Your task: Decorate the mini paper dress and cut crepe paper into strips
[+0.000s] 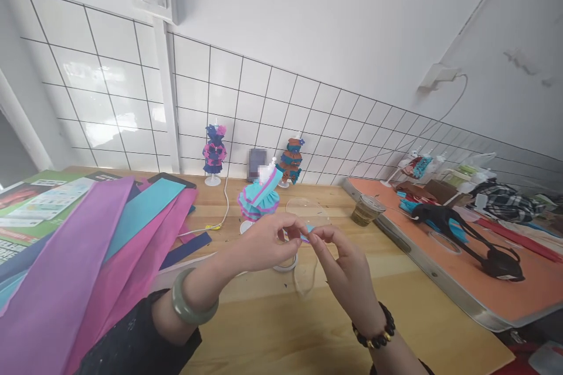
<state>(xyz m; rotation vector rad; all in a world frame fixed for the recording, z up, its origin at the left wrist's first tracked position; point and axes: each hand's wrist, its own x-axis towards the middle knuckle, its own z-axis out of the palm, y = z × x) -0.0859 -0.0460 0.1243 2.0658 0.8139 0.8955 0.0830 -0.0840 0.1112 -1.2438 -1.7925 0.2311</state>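
Note:
Over the middle of the wooden table, my left hand (pixel 268 241) and my right hand (pixel 341 258) meet with fingertips pinched. Between them is a small blue and purple piece of fabric (pixel 309 228), mostly hidden by the fingers. Just behind my left hand stands a miniature dress form in a turquoise ruffled dress (pixel 258 202) with purple trim and a diagonal band. A white ring-shaped object (pixel 287 265), partly covered by my left hand, lies below the fingers. A green bangle circles my left wrist, and a dark bead bracelet my right.
Purple, turquoise and pink fabric strips (pixel 127 246) cover the left side. Two more dressed forms, one navy and pink (pixel 214 152), one brown and teal (pixel 291 161), stand by the wall. A cup (pixel 367 211) sits right, beside an orange-topped board (pixel 466 299) holding a black strapped object (pixel 466 234).

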